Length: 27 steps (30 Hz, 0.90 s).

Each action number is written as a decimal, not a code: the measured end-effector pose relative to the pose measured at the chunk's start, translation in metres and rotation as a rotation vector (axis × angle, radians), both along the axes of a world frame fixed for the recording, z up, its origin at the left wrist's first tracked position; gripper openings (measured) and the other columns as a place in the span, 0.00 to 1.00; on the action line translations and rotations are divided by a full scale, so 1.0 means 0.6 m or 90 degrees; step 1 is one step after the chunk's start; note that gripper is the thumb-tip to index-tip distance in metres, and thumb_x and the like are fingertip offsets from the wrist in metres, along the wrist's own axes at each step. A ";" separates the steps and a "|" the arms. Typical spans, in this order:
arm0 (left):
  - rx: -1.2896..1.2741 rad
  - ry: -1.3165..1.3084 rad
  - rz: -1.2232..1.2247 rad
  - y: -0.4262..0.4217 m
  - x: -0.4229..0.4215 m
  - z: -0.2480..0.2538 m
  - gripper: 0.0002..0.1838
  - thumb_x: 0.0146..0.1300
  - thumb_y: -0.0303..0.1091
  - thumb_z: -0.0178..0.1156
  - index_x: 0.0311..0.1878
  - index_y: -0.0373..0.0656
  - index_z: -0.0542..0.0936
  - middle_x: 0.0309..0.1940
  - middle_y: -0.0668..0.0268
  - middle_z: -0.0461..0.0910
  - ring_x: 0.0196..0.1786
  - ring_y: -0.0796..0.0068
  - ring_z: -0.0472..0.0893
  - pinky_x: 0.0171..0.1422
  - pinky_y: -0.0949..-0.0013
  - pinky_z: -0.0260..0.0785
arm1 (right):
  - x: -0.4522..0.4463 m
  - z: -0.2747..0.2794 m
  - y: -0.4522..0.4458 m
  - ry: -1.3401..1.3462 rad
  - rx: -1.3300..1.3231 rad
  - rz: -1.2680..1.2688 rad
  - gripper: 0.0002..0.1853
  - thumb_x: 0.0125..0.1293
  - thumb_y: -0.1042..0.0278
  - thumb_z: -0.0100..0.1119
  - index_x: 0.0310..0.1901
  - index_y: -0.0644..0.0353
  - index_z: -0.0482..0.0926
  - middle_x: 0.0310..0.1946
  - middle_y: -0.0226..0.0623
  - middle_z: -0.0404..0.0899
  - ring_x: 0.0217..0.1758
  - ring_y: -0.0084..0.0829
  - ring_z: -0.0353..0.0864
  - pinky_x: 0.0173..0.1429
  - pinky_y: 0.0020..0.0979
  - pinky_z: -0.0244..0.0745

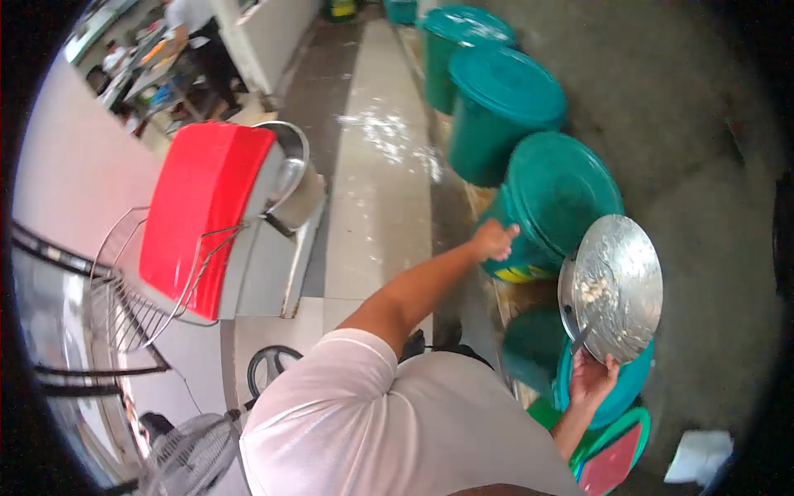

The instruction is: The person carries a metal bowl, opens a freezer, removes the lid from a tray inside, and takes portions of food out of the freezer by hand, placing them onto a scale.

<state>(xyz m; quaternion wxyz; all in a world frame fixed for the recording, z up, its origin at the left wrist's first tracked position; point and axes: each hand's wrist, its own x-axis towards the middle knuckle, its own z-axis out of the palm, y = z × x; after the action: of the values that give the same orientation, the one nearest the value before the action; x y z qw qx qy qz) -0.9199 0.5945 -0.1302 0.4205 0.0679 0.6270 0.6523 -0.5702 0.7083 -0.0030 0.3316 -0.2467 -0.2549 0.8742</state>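
Note:
My left hand [495, 240] is closed, fingers curled and thumb sticking out, beside the rim of a green lidded bin [565, 194]. Whether it touches the bin or holds anything I cannot tell. In my right hand [594, 379] is a round metal bowl [624, 281], tilted so its inside faces me and gripped at the lower edge. Pale, crumbly residue [597, 291] is smeared over the metal. A narrow dark piece [584, 334], perhaps a handle, lies against the bowl near my fingers. Beneath the bowl stands another teal bin [633, 388], mostly covered.
More lidded bins [509, 78] line the walkway. At left stands a red-topped mixer [207, 207] with a steel bowl [291, 169] and wire guard [136, 306]. A fan [194, 455] is at lower left. A person [198, 33] stands far off. The tiled floor [376, 240] looks wet.

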 end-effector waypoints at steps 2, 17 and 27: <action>0.018 -0.013 0.002 -0.118 0.018 0.028 0.23 0.63 0.45 0.58 0.23 0.33 0.73 0.17 0.56 0.76 0.16 0.67 0.76 0.19 0.67 0.72 | -0.024 0.050 -0.067 0.000 0.018 0.034 0.26 0.55 0.70 0.58 0.58 0.59 0.66 0.56 0.45 0.70 0.56 0.47 0.71 0.54 0.51 0.76; -0.327 -0.010 0.410 -0.584 -0.245 -0.232 0.13 0.58 0.37 0.60 0.26 0.36 0.77 0.16 0.63 0.73 0.17 0.70 0.74 0.19 0.65 0.66 | -0.635 -0.035 -0.008 -0.007 0.017 0.368 0.27 0.55 0.67 0.58 0.58 0.58 0.66 0.56 0.42 0.70 0.59 0.47 0.69 0.60 0.56 0.66; -0.599 -0.419 0.208 -0.702 -0.009 -0.346 0.10 0.54 0.36 0.63 0.24 0.39 0.81 0.19 0.55 0.79 0.17 0.65 0.78 0.28 0.70 0.74 | -0.968 -0.078 -0.092 -0.092 0.028 0.512 0.27 0.55 0.67 0.57 0.58 0.61 0.65 0.55 0.45 0.70 0.57 0.45 0.71 0.56 0.52 0.71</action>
<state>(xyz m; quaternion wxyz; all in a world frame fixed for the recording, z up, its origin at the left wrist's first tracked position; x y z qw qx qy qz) -0.9252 0.1735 -0.3379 0.4721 -0.4288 0.6876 0.3472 -1.1508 0.6530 -0.0495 -0.0500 -0.1812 -0.3720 0.9090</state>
